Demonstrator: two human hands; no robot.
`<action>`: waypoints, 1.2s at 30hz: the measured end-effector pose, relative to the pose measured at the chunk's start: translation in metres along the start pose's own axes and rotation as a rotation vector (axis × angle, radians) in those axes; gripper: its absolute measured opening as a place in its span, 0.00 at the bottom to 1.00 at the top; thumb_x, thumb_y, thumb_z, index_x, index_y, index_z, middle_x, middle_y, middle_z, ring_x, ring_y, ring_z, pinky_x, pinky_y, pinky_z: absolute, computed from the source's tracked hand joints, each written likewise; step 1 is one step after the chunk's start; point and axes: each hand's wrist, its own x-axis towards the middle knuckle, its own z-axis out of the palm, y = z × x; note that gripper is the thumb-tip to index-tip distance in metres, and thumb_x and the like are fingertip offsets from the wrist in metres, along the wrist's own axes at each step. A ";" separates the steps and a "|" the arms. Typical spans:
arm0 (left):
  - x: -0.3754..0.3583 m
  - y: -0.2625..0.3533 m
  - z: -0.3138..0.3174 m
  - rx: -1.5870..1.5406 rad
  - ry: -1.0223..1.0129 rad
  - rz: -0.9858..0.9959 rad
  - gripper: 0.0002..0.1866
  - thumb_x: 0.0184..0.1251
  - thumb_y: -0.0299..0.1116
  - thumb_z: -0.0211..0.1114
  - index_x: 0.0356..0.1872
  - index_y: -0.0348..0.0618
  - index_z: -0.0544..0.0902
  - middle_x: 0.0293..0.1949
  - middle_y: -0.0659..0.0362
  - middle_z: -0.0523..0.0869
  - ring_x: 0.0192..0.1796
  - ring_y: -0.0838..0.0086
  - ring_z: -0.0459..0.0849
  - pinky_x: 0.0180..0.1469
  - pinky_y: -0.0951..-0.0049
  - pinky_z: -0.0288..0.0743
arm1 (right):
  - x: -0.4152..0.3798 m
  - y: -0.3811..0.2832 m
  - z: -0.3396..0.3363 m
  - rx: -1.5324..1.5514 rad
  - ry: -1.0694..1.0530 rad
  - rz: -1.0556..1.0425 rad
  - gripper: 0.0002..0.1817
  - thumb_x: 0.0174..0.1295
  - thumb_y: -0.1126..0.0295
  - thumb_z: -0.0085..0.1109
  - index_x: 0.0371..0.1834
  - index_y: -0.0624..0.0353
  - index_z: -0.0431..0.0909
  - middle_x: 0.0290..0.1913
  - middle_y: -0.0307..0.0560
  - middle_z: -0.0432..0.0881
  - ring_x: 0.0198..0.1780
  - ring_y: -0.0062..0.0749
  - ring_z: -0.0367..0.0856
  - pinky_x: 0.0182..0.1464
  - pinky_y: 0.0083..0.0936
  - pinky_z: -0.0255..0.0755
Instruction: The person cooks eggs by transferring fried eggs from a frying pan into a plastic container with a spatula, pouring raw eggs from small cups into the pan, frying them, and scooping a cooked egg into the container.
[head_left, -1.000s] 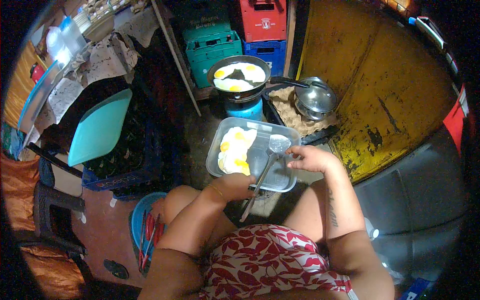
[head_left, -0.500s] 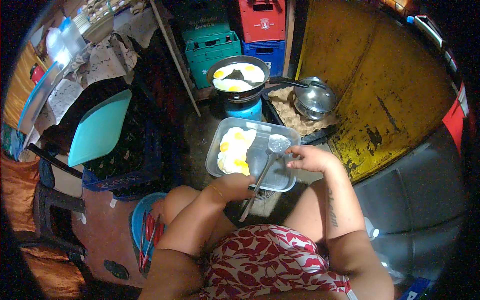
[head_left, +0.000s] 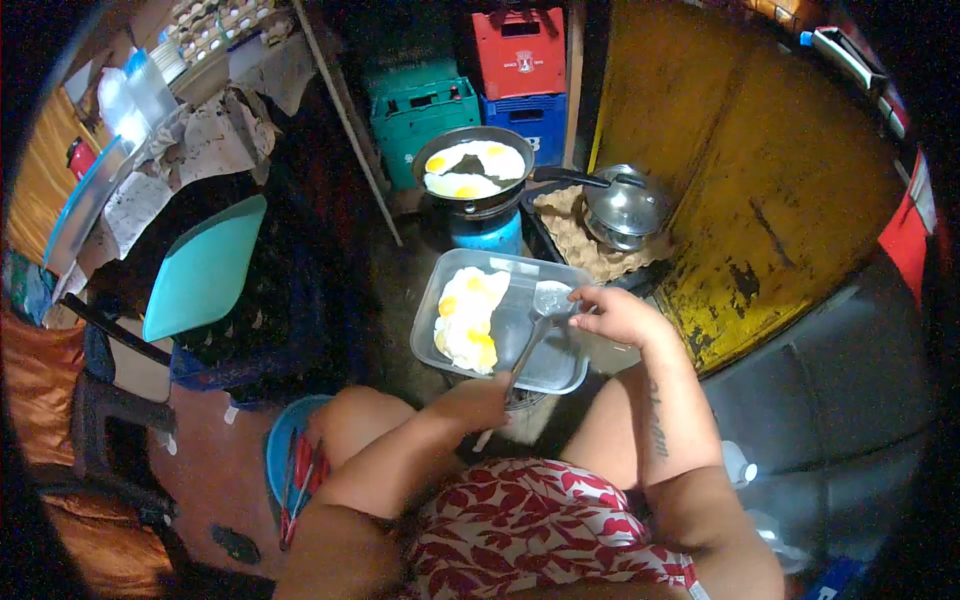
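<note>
My left hand (head_left: 482,402) is closed around the handle of a metal spatula (head_left: 537,335), which slants over a clear plastic container (head_left: 428,350). The spatula's broad head lies over the right half of the container. At the head's right edge are the fingertips of my right hand (head_left: 622,317), thumb and forefinger apart. Several fried eggs (head_left: 466,315) are heaped along the container's left side. Beyond it, more eggs (head_left: 462,186) cook in a black frying pan (head_left: 526,150) on a small burner with a blue base (head_left: 487,233).
Right of the pan, a lidded metal pot (head_left: 625,210) stands by a brown egg tray (head_left: 570,225). Stacked crates (head_left: 425,115) are behind the burner. A turquoise lid (head_left: 205,270) sits at left; a blue basin (head_left: 280,440) with red-handled tools is beside my left leg.
My left hand and the spatula handle have shifted slightly down, blurred by motion. My right fingertips remain near the spatula's head. The view has tilted a little.
</note>
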 end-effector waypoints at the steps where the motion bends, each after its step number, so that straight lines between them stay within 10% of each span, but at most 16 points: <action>1: 0.000 0.006 -0.003 0.029 0.036 -0.012 0.17 0.59 0.32 0.61 0.47 0.34 0.71 0.43 0.36 0.82 0.48 0.42 0.81 0.49 0.51 0.74 | 0.000 -0.003 -0.002 -0.006 0.003 -0.005 0.24 0.59 0.59 0.66 0.57 0.56 0.76 0.44 0.52 0.84 0.47 0.41 0.82 0.51 0.33 0.74; 8: -0.012 0.011 -0.005 -0.032 0.270 -0.299 0.13 0.56 0.23 0.51 0.43 0.32 0.71 0.40 0.33 0.82 0.49 0.41 0.81 0.50 0.49 0.73 | 0.002 -0.005 -0.002 0.153 0.126 -0.017 0.20 0.60 0.64 0.66 0.54 0.59 0.77 0.41 0.49 0.84 0.43 0.34 0.81 0.48 0.30 0.74; 17: -0.092 0.034 -0.064 -0.136 0.475 -0.367 0.19 0.57 0.31 0.65 0.51 0.41 0.78 0.42 0.44 0.85 0.46 0.50 0.84 0.51 0.58 0.76 | -0.017 -0.013 -0.017 0.308 0.268 -0.057 0.17 0.60 0.69 0.65 0.51 0.63 0.79 0.40 0.45 0.85 0.40 0.25 0.80 0.46 0.24 0.75; 24: -0.083 0.024 -0.186 0.332 0.817 -0.500 0.16 0.61 0.34 0.64 0.48 0.40 0.77 0.41 0.39 0.84 0.46 0.44 0.82 0.49 0.50 0.75 | -0.018 -0.005 -0.016 0.399 0.327 -0.033 0.15 0.60 0.71 0.65 0.49 0.63 0.80 0.38 0.43 0.84 0.40 0.23 0.80 0.45 0.23 0.75; 36: 0.013 0.021 -0.301 0.927 0.759 -0.607 0.15 0.62 0.31 0.51 0.38 0.39 0.86 0.43 0.44 0.86 0.47 0.50 0.85 0.50 0.53 0.79 | -0.006 0.013 -0.009 0.261 0.173 -0.120 0.19 0.59 0.66 0.67 0.51 0.63 0.78 0.38 0.46 0.83 0.40 0.28 0.80 0.46 0.27 0.74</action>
